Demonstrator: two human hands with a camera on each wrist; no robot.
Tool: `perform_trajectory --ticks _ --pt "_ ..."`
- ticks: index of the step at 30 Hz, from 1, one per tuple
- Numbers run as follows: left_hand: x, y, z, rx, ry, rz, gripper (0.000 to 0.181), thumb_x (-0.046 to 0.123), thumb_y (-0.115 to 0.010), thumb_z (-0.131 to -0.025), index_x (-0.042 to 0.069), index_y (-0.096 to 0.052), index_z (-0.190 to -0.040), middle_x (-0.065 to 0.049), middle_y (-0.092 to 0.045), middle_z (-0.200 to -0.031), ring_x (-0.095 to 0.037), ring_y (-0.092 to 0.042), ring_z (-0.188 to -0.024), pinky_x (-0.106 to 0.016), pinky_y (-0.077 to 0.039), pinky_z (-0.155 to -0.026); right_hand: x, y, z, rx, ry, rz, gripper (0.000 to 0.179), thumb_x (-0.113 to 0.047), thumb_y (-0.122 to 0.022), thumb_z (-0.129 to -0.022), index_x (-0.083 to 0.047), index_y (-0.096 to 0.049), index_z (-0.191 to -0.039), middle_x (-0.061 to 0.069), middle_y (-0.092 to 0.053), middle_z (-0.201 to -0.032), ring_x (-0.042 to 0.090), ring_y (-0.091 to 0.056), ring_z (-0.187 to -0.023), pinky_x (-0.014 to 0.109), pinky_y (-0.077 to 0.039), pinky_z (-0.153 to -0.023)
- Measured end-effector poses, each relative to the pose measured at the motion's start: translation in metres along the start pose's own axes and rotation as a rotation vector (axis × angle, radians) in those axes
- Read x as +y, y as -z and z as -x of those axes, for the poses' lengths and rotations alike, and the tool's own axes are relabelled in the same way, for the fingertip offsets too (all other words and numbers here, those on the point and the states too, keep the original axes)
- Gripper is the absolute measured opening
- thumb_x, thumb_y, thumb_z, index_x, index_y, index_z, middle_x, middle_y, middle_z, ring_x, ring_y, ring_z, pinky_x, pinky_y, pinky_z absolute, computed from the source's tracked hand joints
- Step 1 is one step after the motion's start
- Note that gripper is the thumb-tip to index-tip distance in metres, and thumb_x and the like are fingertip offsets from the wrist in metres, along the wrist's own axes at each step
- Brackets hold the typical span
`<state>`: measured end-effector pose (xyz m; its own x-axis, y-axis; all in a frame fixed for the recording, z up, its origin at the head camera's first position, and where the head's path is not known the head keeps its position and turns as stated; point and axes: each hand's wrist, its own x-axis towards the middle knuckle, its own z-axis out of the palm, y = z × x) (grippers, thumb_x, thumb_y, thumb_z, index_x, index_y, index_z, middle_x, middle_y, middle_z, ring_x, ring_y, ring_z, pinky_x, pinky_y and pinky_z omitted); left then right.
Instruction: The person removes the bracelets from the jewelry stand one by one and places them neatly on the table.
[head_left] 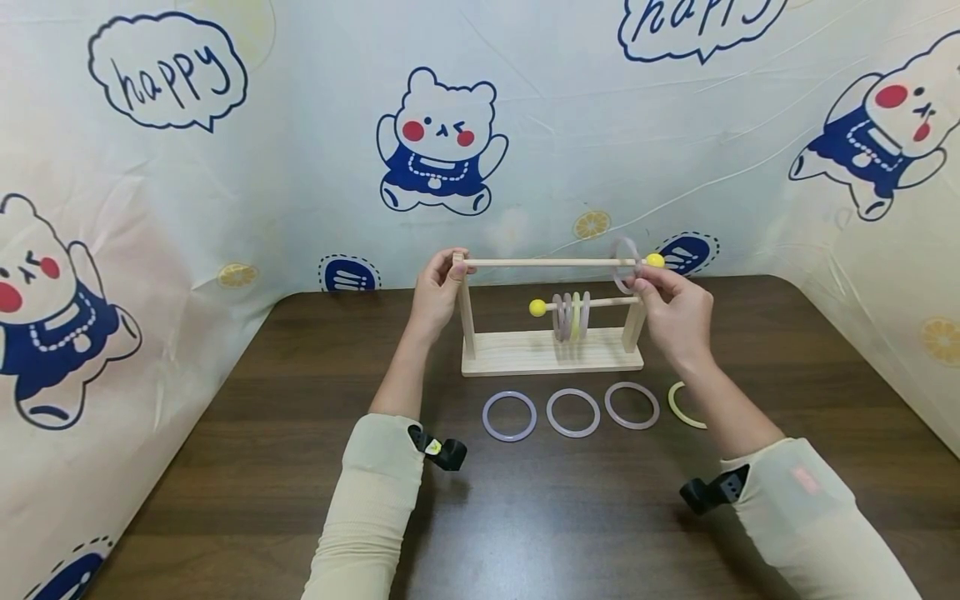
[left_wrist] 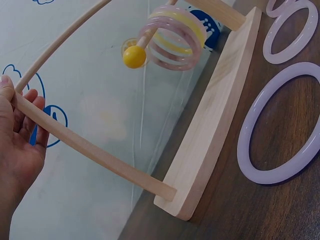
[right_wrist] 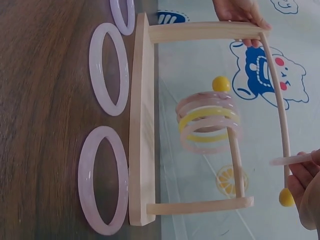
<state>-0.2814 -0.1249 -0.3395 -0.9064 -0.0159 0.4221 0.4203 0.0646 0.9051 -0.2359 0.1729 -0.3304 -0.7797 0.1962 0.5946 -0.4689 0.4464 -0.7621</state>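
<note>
The wooden rack [head_left: 551,353] stands upright on the dark table [head_left: 570,517], its base's long axis running left to right; the upper rod [head_left: 540,262] leaves the top of the left post and points right, roughly level, to a yellow ball [head_left: 655,260]; the lower rod [head_left: 611,302] leaves the shorter right post and points left, its own yellow ball [head_left: 537,307] at that end.

The left hand [head_left: 437,287] grips the left post's top, thumb on one side and fingers behind; the right hand [head_left: 678,317] is nearly closed, pinching a pale ring [right_wrist: 294,159] around the upper rod near its ball, the ring's face turned across the rod.

Mauve, yellow and pink rings [head_left: 575,318] hang upright around the lower rod; three lilac rings [head_left: 486,417] lie flat before the base, with a yellow-green ring [head_left: 672,405] partly hidden behind the right arm.
</note>
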Motion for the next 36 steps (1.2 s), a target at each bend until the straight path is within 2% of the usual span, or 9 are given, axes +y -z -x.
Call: perform_trajectory --ticks 3,10,15,24,32,36 --pt "-0.001 0.0 0.001 0.005 -0.002 -0.02 0.036 0.02 -0.049 -0.093 -0.003 -0.052 -0.12 -0.013 -0.059 -0.103 -0.027 -0.055 -0.102 -0.031 -0.039 -0.088 0.002 0.003 0.0 0.004 -0.003 0.008 0.015 0.0 -0.063 -0.086 0.008 -0.068 -0.098 0.019 -0.068 -0.088 0.0 -0.061 -0.076 0.009 -0.044 -0.066" --pt "-0.002 0.0 0.002 -0.001 -0.027 -0.036 0.038 0.026 -0.05 -0.092 -0.001 -0.053 -0.119 -0.015 -0.059 -0.103 -0.021 -0.055 -0.099 -0.031 -0.039 -0.087 0.004 0.011 -0.002 0.026 -0.025 -0.006 0.015 0.0 -0.064 -0.086 0.007 -0.068 -0.098 0.021 -0.067 -0.091 -0.007 -0.058 -0.075 0.01 -0.044 -0.067" --pt "-0.003 0.0 0.002 0.0 -0.031 -0.031 0.037 0.024 -0.05 -0.093 -0.002 -0.053 -0.118 -0.013 -0.059 -0.102 -0.021 -0.056 -0.099 -0.032 -0.04 -0.087 0.006 0.016 -0.003 0.033 -0.049 0.018 0.015 -0.002 -0.064 -0.086 0.005 -0.069 -0.099 0.02 -0.067 -0.093 -0.002 -0.06 -0.078 0.011 -0.044 -0.068" --pt "-0.002 0.0 0.002 -0.003 -0.031 -0.037 0.04 0.026 -0.049 -0.092 -0.003 -0.052 -0.12 -0.021 -0.057 -0.107 -0.02 -0.055 -0.098 -0.033 -0.04 -0.088 0.012 0.024 -0.004 0.066 -0.09 0.081 0.018 -0.007 -0.065 -0.086 0.005 -0.069 -0.099 0.016 -0.068 -0.092 -0.01 -0.056 -0.076 0.01 -0.043 -0.069" --pt "-0.002 0.0 0.001 -0.009 -0.031 -0.021 0.039 0.024 -0.05 -0.093 -0.003 -0.052 -0.12 -0.024 -0.056 -0.11 -0.02 -0.055 -0.098 -0.033 -0.039 -0.088 0.013 0.03 -0.005 0.08 -0.102 0.102 0.02 -0.011 -0.067 -0.086 0.004 -0.07 -0.099 0.015 -0.068 -0.094 -0.009 -0.056 -0.079 0.01 -0.042 -0.069" --pt "-0.002 0.001 0.002 -0.007 -0.029 -0.024 0.038 0.025 -0.05 -0.092 -0.002 -0.052 -0.119 -0.023 -0.057 -0.109 -0.02 -0.055 -0.099 -0.032 -0.039 -0.087 0.013 0.033 -0.005 0.085 -0.122 0.101 0.021 -0.012 -0.067 -0.086 0.003 -0.069 -0.101 0.015 -0.068 -0.095 -0.008 -0.057 -0.08 0.01 -0.043 -0.07"
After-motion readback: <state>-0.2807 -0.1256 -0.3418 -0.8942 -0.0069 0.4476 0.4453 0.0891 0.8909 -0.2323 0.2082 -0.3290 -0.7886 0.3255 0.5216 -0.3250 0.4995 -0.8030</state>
